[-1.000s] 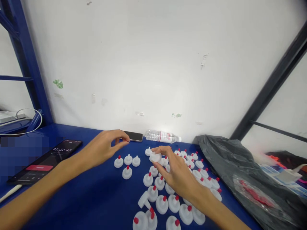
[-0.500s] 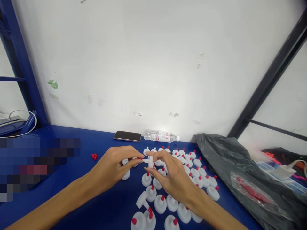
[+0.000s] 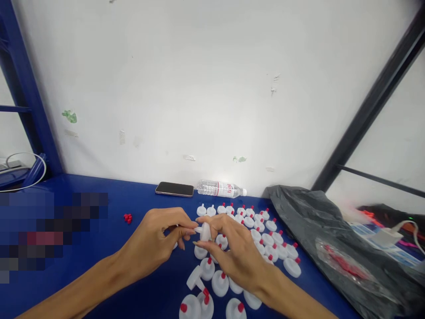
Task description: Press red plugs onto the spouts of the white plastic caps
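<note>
My right hand [image 3: 234, 246] grips a white nozzle cap [image 3: 205, 232] by its wide base, between thumb and fingers, with the spout pointing left. At the end of that spout, my left hand [image 3: 161, 237] is pinched closed. A small red tip cap showed between the left fingertips a moment ago; the fingers now cover it. Under and around both hands stand many white nozzle caps [image 3: 220, 283], most with red tips. One white nozzle cap [image 3: 195, 279] lies on its side near the front. Two without red tips [image 3: 201, 210] stand at the back.
A little heap of red tip caps [image 3: 128, 218] lies left on the blue table [image 3: 99, 195]. Along the wall rest a phone [image 3: 174, 189] and a clear bottle [image 3: 221, 188]. To the right, a dark plastic sheet [image 3: 299, 208] carries a clear bag of red pieces [image 3: 345, 263].
Both hands have drawn closer together, bringing the left fingertips onto the spout. The red tip between the left fingers has gone out of sight. The view has shifted slightly.
</note>
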`<act>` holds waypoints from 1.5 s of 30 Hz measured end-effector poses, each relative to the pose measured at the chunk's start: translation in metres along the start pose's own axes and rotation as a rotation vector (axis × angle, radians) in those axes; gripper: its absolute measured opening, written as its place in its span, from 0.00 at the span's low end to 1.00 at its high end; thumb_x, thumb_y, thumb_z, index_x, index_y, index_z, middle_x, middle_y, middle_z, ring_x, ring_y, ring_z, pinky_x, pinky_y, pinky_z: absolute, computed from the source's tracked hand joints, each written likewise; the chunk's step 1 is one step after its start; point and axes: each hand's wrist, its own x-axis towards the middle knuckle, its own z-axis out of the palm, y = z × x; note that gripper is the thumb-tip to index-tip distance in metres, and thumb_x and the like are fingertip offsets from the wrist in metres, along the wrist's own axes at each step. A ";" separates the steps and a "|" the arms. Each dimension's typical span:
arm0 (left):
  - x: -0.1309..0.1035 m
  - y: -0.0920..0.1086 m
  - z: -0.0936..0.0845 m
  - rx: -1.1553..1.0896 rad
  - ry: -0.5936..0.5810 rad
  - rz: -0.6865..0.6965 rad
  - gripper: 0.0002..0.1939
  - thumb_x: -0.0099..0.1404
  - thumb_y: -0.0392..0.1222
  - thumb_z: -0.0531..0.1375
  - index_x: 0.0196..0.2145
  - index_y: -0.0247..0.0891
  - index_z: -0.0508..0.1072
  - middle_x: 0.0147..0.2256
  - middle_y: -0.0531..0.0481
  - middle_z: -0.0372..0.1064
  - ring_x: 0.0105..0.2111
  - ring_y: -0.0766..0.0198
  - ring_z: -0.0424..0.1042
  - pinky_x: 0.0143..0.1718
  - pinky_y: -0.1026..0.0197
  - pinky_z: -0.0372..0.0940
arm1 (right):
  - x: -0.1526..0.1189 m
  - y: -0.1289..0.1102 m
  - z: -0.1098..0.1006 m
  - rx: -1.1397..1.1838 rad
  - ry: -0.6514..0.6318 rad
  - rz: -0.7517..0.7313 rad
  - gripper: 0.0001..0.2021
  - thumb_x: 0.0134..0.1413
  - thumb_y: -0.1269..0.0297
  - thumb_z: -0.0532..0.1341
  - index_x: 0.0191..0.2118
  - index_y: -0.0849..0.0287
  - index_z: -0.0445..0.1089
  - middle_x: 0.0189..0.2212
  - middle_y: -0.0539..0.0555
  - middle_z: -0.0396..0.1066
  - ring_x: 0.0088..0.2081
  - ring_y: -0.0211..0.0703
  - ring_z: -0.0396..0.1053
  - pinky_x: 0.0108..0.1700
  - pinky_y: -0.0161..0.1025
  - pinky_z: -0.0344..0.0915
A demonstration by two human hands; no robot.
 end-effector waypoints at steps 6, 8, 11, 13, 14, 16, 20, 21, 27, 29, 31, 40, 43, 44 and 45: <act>-0.005 0.003 0.004 -0.026 0.000 0.030 0.14 0.71 0.30 0.54 0.34 0.37 0.78 0.28 0.54 0.74 0.24 0.71 0.76 0.27 0.69 0.70 | 0.003 -0.013 0.004 0.301 -0.016 0.288 0.19 0.64 0.66 0.68 0.35 0.50 0.53 0.36 0.45 0.78 0.43 0.44 0.80 0.42 0.38 0.71; -0.004 0.004 0.003 -0.038 -0.003 0.024 0.14 0.72 0.30 0.54 0.34 0.38 0.78 0.28 0.54 0.75 0.24 0.71 0.76 0.27 0.70 0.70 | 0.004 -0.016 0.004 0.347 -0.009 0.297 0.19 0.63 0.67 0.68 0.34 0.50 0.53 0.35 0.44 0.78 0.39 0.43 0.79 0.41 0.37 0.70; 0.000 0.006 -0.001 -0.057 -0.031 -0.017 0.13 0.72 0.32 0.56 0.34 0.39 0.79 0.29 0.54 0.77 0.26 0.70 0.77 0.28 0.70 0.71 | 0.006 -0.016 0.001 0.285 0.008 0.256 0.18 0.63 0.67 0.68 0.33 0.51 0.54 0.33 0.45 0.77 0.43 0.46 0.80 0.43 0.39 0.70; 0.005 0.006 -0.005 -0.025 -0.066 -0.046 0.10 0.72 0.36 0.59 0.37 0.40 0.81 0.30 0.55 0.78 0.25 0.70 0.76 0.27 0.70 0.70 | 0.007 -0.016 -0.003 0.215 0.023 0.234 0.18 0.62 0.66 0.68 0.33 0.51 0.54 0.33 0.46 0.76 0.46 0.48 0.80 0.44 0.39 0.70; 0.007 0.004 -0.007 0.018 -0.077 -0.044 0.08 0.73 0.39 0.60 0.41 0.41 0.81 0.31 0.56 0.79 0.24 0.70 0.76 0.27 0.69 0.69 | 0.007 -0.016 -0.005 0.182 0.031 0.224 0.18 0.62 0.66 0.68 0.34 0.51 0.54 0.33 0.46 0.75 0.48 0.49 0.79 0.44 0.39 0.71; 0.009 0.000 -0.009 0.185 -0.088 0.019 0.10 0.74 0.45 0.60 0.49 0.43 0.79 0.34 0.55 0.80 0.27 0.68 0.75 0.28 0.66 0.67 | 0.008 -0.015 -0.008 0.123 0.044 0.190 0.17 0.63 0.66 0.67 0.35 0.50 0.55 0.33 0.46 0.74 0.52 0.50 0.78 0.46 0.39 0.71; 0.005 -0.007 -0.007 0.608 -0.096 0.205 0.16 0.79 0.45 0.50 0.36 0.40 0.74 0.32 0.51 0.73 0.29 0.62 0.70 0.23 0.61 0.52 | 0.006 -0.013 -0.008 0.027 0.035 0.108 0.16 0.65 0.67 0.66 0.36 0.51 0.55 0.38 0.49 0.76 0.54 0.50 0.77 0.48 0.40 0.73; 0.004 -0.006 -0.006 0.643 -0.113 0.218 0.18 0.79 0.42 0.48 0.33 0.39 0.71 0.30 0.51 0.70 0.28 0.62 0.67 0.23 0.60 0.49 | 0.005 -0.013 -0.007 0.009 0.031 0.077 0.15 0.66 0.67 0.66 0.36 0.51 0.56 0.39 0.50 0.76 0.54 0.50 0.77 0.48 0.41 0.73; -0.002 0.005 -0.004 0.439 -0.253 0.165 0.13 0.77 0.34 0.46 0.35 0.40 0.65 0.29 0.55 0.64 0.25 0.66 0.61 0.27 0.61 0.53 | 0.003 -0.008 -0.001 -0.199 0.043 -0.245 0.11 0.70 0.74 0.60 0.53 0.57 0.64 0.32 0.52 0.76 0.48 0.48 0.78 0.49 0.43 0.77; -0.002 0.004 -0.003 0.352 -0.255 0.137 0.15 0.78 0.35 0.44 0.32 0.40 0.63 0.28 0.55 0.63 0.25 0.67 0.60 0.29 0.62 0.54 | 0.003 -0.007 0.001 -0.264 0.045 -0.317 0.16 0.69 0.78 0.58 0.58 0.60 0.62 0.33 0.54 0.77 0.48 0.49 0.77 0.50 0.43 0.76; -0.003 0.000 -0.002 0.289 -0.253 0.109 0.17 0.78 0.36 0.43 0.30 0.40 0.60 0.27 0.55 0.62 0.25 0.66 0.59 0.29 0.61 0.54 | 0.002 -0.006 0.003 -0.287 0.037 -0.346 0.15 0.68 0.80 0.57 0.56 0.60 0.63 0.35 0.56 0.77 0.50 0.49 0.76 0.52 0.43 0.75; -0.003 -0.002 -0.008 0.281 -0.307 0.010 0.19 0.79 0.44 0.41 0.30 0.41 0.57 0.27 0.56 0.59 0.25 0.65 0.56 0.29 0.59 0.51 | 0.007 -0.020 -0.001 0.121 -0.037 0.229 0.20 0.65 0.65 0.67 0.33 0.52 0.52 0.35 0.45 0.75 0.44 0.42 0.77 0.44 0.37 0.70; 0.002 0.006 -0.011 0.289 -0.318 -0.047 0.22 0.80 0.49 0.40 0.29 0.41 0.59 0.28 0.55 0.61 0.27 0.64 0.59 0.31 0.59 0.54 | 0.011 -0.021 -0.008 0.106 -0.058 0.184 0.15 0.67 0.65 0.65 0.35 0.51 0.55 0.39 0.48 0.76 0.51 0.46 0.76 0.50 0.41 0.70; 0.004 0.008 -0.011 0.297 -0.325 -0.067 0.22 0.80 0.50 0.41 0.30 0.41 0.60 0.28 0.54 0.62 0.27 0.64 0.60 0.32 0.59 0.54 | 0.011 -0.021 -0.009 0.095 -0.056 0.167 0.14 0.67 0.65 0.64 0.35 0.51 0.56 0.39 0.49 0.75 0.52 0.47 0.76 0.50 0.42 0.70; 0.005 0.011 -0.012 0.301 -0.329 -0.089 0.23 0.80 0.51 0.41 0.30 0.40 0.62 0.29 0.54 0.63 0.28 0.63 0.61 0.32 0.59 0.54 | 0.012 -0.021 -0.010 0.084 -0.051 0.161 0.14 0.67 0.65 0.64 0.36 0.51 0.56 0.38 0.49 0.75 0.52 0.47 0.76 0.51 0.43 0.70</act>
